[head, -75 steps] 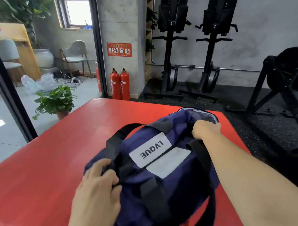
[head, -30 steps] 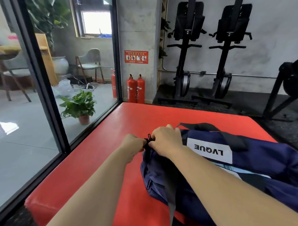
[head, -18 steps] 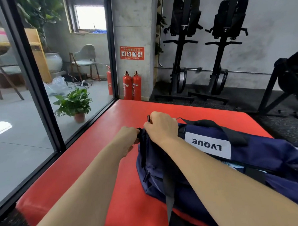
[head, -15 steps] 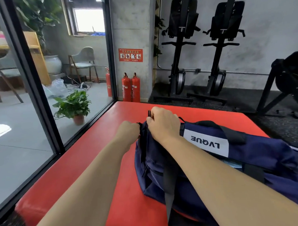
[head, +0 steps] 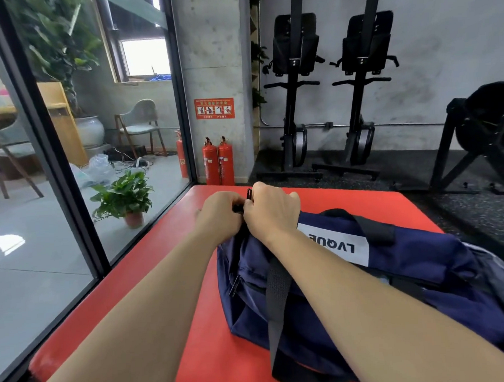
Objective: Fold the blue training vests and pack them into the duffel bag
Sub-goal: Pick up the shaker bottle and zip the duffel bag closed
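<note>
Left hand grips the duffel bag at its end, right hand pinches the black zipper pull alongside; the bag's long axis extends rightward from both.

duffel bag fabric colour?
Navy blue duffel bag, shown best in the head view.

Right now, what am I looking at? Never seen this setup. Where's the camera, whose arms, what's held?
There is no robot here. One wide-angle camera sits on a person's head, looking forward and down, so the two bare arms are the wearer's own. A navy duffel bag lies on a red mat in a gym. Both hands meet at one end of the bag: the left hand grips the fabric there, and the right hand pinches a small black tab, probably the zipper pull. Two fire extinguishers stand beyond the mat.
</note>
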